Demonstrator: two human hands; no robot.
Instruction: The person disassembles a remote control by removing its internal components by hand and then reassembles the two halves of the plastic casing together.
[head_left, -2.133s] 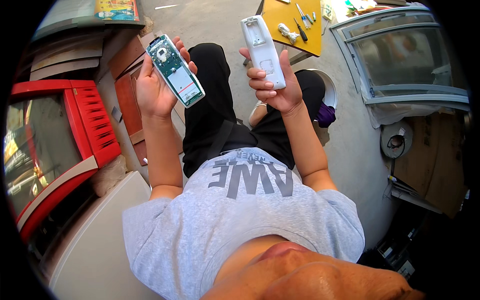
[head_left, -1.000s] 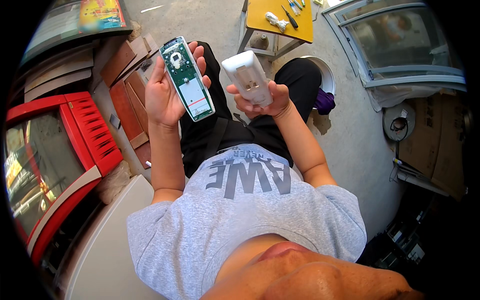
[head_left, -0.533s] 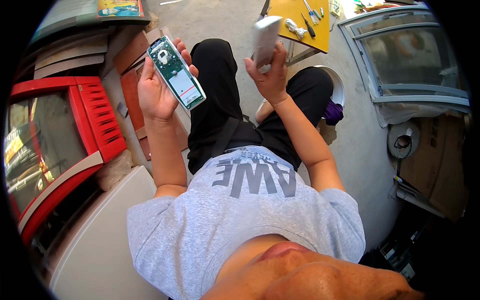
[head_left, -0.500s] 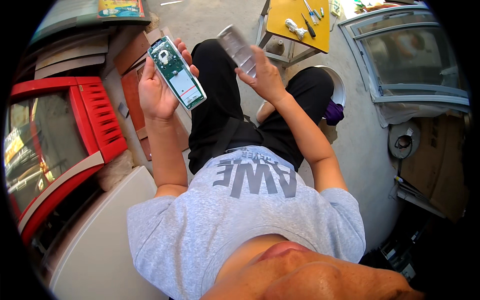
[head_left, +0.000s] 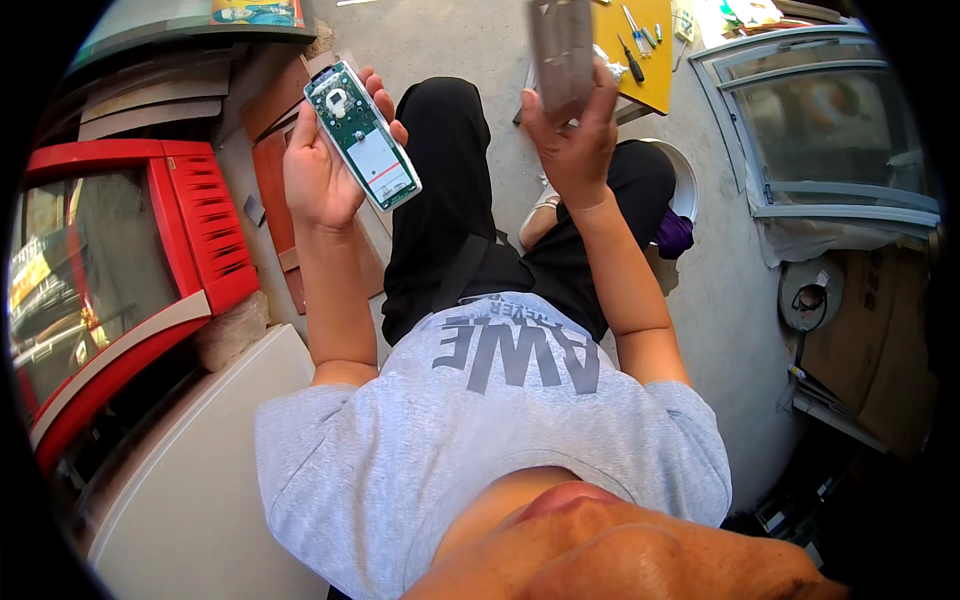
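In my left hand (head_left: 325, 180) lies an opened handheld device (head_left: 362, 135) that looks like a remote control. Its green circuit board faces up, with a white panel crossed by a red line on the lower half. My fingers curl around its right side and the thumb rests along its left. My right hand (head_left: 578, 140), farther forward and to the right, grips a long greyish casing half (head_left: 562, 55) between thumb and fingers. The casing stands upright, partly past the top edge of the picture, in front of the yellow table.
A yellow table (head_left: 655, 85) at the far right bears a black-handled screwdriver (head_left: 632, 62), slim tools and a crumpled white cloth. Behind my right knee is a white basin (head_left: 686, 180) with purple cloth (head_left: 673, 232). A red-framed glass cabinet (head_left: 190, 215) stands left, framed glass panels (head_left: 830, 120) right.
My right hand has moved forward and to the right with the casing half, turning it more upright. The left hand holds the device almost as before.
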